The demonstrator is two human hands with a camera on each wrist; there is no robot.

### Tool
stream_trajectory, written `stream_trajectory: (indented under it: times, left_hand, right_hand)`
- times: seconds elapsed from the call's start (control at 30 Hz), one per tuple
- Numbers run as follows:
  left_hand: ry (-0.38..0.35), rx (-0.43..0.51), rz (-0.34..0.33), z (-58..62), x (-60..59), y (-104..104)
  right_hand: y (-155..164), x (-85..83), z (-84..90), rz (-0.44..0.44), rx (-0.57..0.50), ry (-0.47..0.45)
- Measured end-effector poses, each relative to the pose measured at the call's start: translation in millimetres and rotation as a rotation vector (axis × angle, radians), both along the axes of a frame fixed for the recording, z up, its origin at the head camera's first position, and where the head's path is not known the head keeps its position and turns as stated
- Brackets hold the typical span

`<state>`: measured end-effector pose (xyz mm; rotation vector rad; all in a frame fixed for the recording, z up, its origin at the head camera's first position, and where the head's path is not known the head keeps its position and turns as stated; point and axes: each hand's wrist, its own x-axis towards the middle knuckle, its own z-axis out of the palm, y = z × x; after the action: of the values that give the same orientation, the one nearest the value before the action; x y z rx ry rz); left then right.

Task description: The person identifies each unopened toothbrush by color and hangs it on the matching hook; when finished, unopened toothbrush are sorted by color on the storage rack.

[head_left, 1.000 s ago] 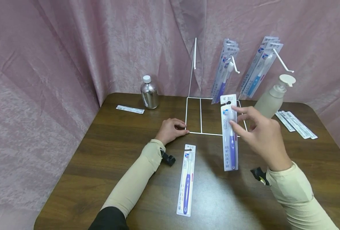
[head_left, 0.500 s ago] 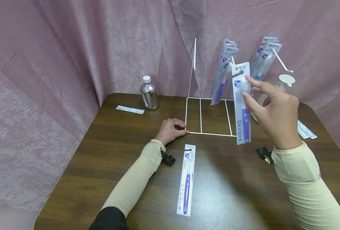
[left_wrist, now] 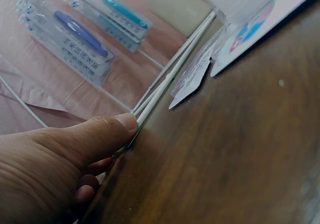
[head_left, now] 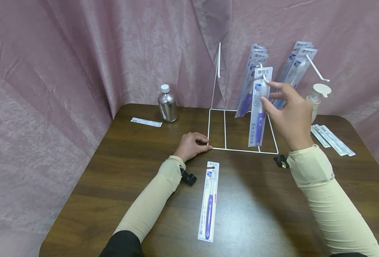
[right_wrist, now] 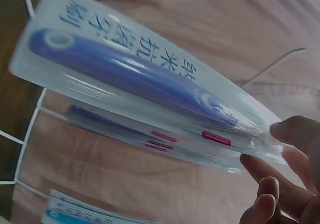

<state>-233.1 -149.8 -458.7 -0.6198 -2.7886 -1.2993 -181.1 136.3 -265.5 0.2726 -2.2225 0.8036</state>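
My right hand (head_left: 292, 117) pinches a packaged purple toothbrush (head_left: 259, 114) by its upper edge, between thumb and fingers. The pack hangs upright at the middle hook of the white wire rack (head_left: 225, 132), and the hook tip shows at the hole in its card. Behind it, several packaged purple toothbrushes (head_left: 245, 89) hang on that hook. At the rack's front left corner my left hand (head_left: 190, 145) grips the base wire; the left wrist view has the thumb (left_wrist: 125, 123) on it. Another packaged purple toothbrush (head_left: 209, 203) lies face up on the table in front.
Packaged blue toothbrushes (head_left: 293, 67) hang on the right hook; the left hook (head_left: 219, 60) is bare. A pump bottle (head_left: 314, 101), partly hidden, and flat white packets (head_left: 333, 139) are at the right. A silver bottle (head_left: 168, 105) and a white packet (head_left: 146, 122) lie left.
My right hand has lifted the toothbrush pack from above the table, up and back, then left to the middle hook. The left hand keeps its place on the rack.
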Motion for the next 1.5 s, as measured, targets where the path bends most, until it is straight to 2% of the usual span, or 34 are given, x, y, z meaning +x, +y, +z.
stream_trajectory:
  times: [0.17, 0.37, 0.57, 0.77, 1.0, 1.07, 1.17, 1.3, 1.5]
  left_hand:
    - [-0.009, -0.010, 0.002, 2.2, 1.3, -0.2]
    - [-0.024, -0.014, -0.001, 3.6, 2.3, 0.1]
    - [-0.018, -0.013, -0.006, 4.2, 2.3, 0.4]
    - [-0.019, 0.001, -0.011, 2.4, 1.9, 1.4]
    - [-0.013, 0.006, -0.009, 2.4, 0.5, -0.8]
    - [-0.003, 0.005, -0.007, 2.8, -1.0, -2.2]
    - [0.005, 0.007, -0.003, 3.4, -2.8, -4.1]
    - [0.008, 0.011, -0.001, 2.9, -3.0, -4.5]
    - [0.029, -0.007, -0.016, 0.4, -1.4, -1.8]
  right_hand:
    - [-5.1, -19.6, -5.4, -0.048, -0.009, -0.032]
    - [-9.0, -35.3, -7.7, -0.085, -0.040, -0.082]
    - [-10.2, -43.4, -8.6, -0.104, -0.049, -0.091]
    - [-10.0, -43.8, -9.0, -0.117, -0.061, -0.113]
    - [-11.2, -23.7, -16.3, -0.136, -0.164, -0.108]
    - [-12.2, -14.9, -23.3, -0.097, -0.164, -0.103]
    - [-17.5, -0.4, -36.2, -0.011, -0.106, -0.133]
    - [-32.1, 20.7, -57.0, 0.103, 0.017, -0.265]
    - [-60.6, 50.0, -88.7, 0.281, 0.198, -0.562]
